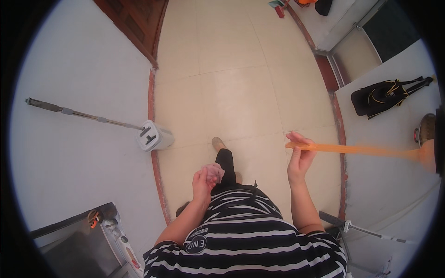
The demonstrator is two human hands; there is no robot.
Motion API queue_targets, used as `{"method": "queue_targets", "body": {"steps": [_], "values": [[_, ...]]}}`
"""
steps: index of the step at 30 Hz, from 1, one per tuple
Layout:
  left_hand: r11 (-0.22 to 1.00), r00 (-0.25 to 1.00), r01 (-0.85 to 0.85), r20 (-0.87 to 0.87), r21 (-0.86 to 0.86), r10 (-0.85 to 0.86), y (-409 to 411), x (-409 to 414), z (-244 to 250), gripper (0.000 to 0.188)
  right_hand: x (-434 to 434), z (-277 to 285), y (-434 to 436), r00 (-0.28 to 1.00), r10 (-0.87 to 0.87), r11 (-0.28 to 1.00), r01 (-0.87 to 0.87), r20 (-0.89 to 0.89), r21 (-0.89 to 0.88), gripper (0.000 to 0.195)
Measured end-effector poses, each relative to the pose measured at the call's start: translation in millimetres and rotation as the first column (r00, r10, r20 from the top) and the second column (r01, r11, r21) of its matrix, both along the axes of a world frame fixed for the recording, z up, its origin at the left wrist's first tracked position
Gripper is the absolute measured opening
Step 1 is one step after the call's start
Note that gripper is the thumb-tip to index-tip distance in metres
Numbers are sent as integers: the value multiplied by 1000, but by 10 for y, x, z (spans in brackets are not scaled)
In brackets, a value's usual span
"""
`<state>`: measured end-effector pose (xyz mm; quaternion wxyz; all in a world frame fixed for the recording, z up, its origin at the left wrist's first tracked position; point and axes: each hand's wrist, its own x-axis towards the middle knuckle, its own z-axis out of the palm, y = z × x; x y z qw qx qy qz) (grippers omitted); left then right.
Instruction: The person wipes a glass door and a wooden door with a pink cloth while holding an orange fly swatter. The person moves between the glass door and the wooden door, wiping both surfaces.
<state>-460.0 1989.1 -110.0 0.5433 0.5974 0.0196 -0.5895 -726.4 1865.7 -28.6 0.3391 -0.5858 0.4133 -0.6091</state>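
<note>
In front of my striped shirt, my left hand grips a crumpled, pale pink cloth. Its fingers curl around the lower part of the bundle. My right hand holds one end of a long orange plastic tool between thumb and fingers. That tool points to the right, past the red skirting. Its wider far end is blurred and cut off by the picture's dark rim, so its exact kind cannot be told.
A flat mop stands in a white bucket against the left wall. On the right wall hangs a black bag. Another long-handled mop is at lower right. A brown door lies ahead left on the tiled floor.
</note>
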Motion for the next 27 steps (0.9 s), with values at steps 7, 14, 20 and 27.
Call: {"method": "queue_targets", "body": {"steps": [7,14,20,27], "values": [[991,991,125,50,55,-128,-1001,320,-620,27,331,-110,-1163,996,-19,1000,21,-89,20,22],[967,956,231,156,111,-247,-1859,659,-959,29,843,-286,-2237,999,-31,996,33,-27,86,18],[975,947,214,231,54,-221,-2229,897,-1228,30,1046,-440,-2886,993,-45,997,52,-108,59,21],[972,917,193,329,133,-227,-2370,941,-1497,33,1286,-668,-3612,983,0,998,10,-181,57,17]]}}
